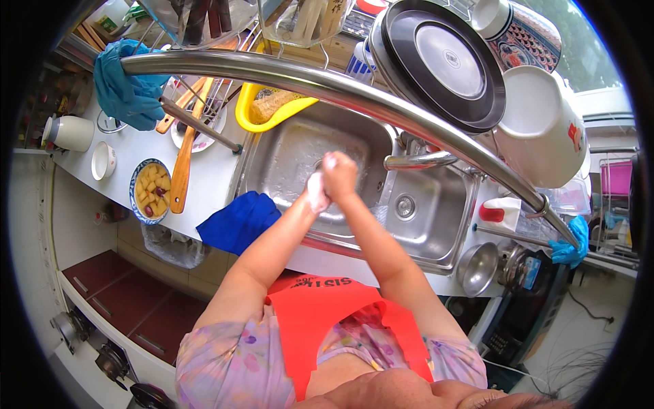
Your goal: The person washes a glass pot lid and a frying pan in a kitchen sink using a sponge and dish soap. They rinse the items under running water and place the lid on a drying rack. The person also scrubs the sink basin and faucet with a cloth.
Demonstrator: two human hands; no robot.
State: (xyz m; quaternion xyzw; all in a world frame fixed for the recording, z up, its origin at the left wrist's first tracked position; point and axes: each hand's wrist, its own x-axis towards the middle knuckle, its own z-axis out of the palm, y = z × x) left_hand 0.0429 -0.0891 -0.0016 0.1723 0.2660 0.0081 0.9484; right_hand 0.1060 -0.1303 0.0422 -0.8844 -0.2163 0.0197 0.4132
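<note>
Hands: left hand [317, 191] and right hand [338, 174] pressed together over the steel sink [436, 235], white lather between them; nothing else visibly held, though I cannot tell if a bar of soap sits inside.
Faucet [417, 161]: spout just beside the right hand; no water stream discernible.
Risk, splash: suds may fly onto the blue cloth [238, 221] at the sink's rim.
Risk, contamination: the bowl [150, 190] of yellow fruit pieces stands uncovered nearby.
Risk, knock: the wooden spatula [182, 170] overhangs that bowl.
Containers: yellow basket [269, 109] holds a sponge; small steel bowl [476, 268] looks empty.
</note>
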